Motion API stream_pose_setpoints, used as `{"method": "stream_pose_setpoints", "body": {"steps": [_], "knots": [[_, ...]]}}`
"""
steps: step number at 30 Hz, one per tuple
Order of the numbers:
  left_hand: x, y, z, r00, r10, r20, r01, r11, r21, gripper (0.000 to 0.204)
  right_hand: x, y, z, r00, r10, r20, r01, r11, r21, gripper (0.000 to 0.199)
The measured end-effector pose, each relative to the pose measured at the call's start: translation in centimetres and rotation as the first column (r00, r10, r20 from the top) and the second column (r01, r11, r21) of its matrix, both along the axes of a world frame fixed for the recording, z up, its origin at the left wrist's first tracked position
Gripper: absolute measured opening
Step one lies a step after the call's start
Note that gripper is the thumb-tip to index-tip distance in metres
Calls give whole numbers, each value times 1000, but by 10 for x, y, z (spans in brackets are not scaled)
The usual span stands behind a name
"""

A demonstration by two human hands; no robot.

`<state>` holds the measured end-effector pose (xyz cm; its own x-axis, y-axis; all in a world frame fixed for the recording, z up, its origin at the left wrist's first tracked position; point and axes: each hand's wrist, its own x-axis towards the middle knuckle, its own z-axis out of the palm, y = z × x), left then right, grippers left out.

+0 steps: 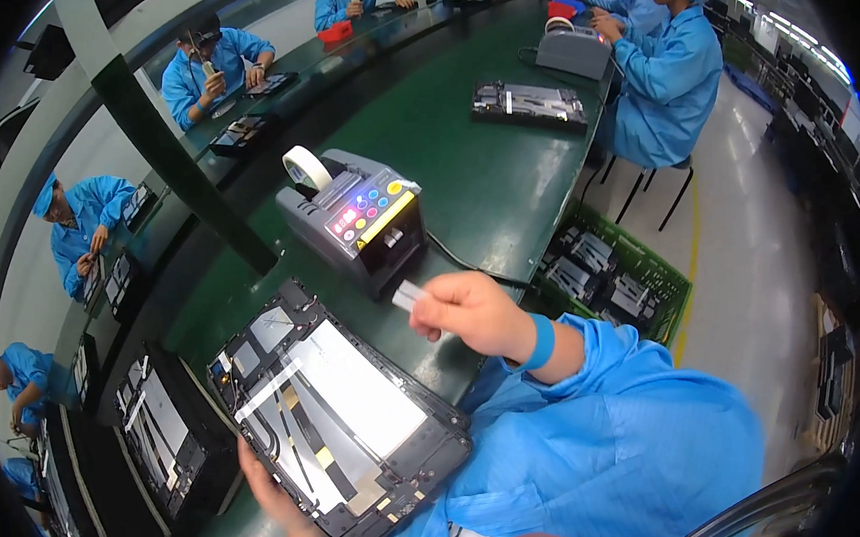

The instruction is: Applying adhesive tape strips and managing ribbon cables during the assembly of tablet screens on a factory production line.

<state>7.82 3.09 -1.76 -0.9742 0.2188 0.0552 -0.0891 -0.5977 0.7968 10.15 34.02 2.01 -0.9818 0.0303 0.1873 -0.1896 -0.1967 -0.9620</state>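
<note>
An opened tablet, black-framed with silvery panels, dark ribbon cables and a strip of whitish tape across it, is tilted in front of me. My left hand grips its lower left edge; the fingers underneath are hidden. Between the thumb and fingers of my right hand is a short piece of whitish tape, held in the air right of the tablet. Just beyond stands a grey automatic tape dispenser with lit buttons and a white tape roll on top.
More opened tablets sit on stacked black trays at the left. A green crate holding similar parts is at the right, below the green table. A dark post rises from the table. Co-workers in blue sit around.
</note>
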Motion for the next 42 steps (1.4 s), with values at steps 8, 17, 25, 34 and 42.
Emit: {"method": "stream_pose_setpoints", "body": {"steps": [8,17,25,34,42], "knots": [[16,-2,97,631,-201,-749,-474,665,-578,39,15,-26,55,847,341,-408,-44,809,585,23],[21,33,113,635,-350,-688,-297,712,-637,8,10,-66,77,660,552,-510,27,661,750,17],[8,21,105,489,-210,-847,-526,703,-478,11,4,-70,76,750,253,-611,252,745,618,23],[-6,12,97,457,-271,-847,-507,703,-498,19,-11,-78,76,721,428,-545,180,644,744,8],[-40,-19,67,424,-38,-905,-856,309,-414,16,-38,-79,82,953,281,-115,-151,767,624,17]]}}
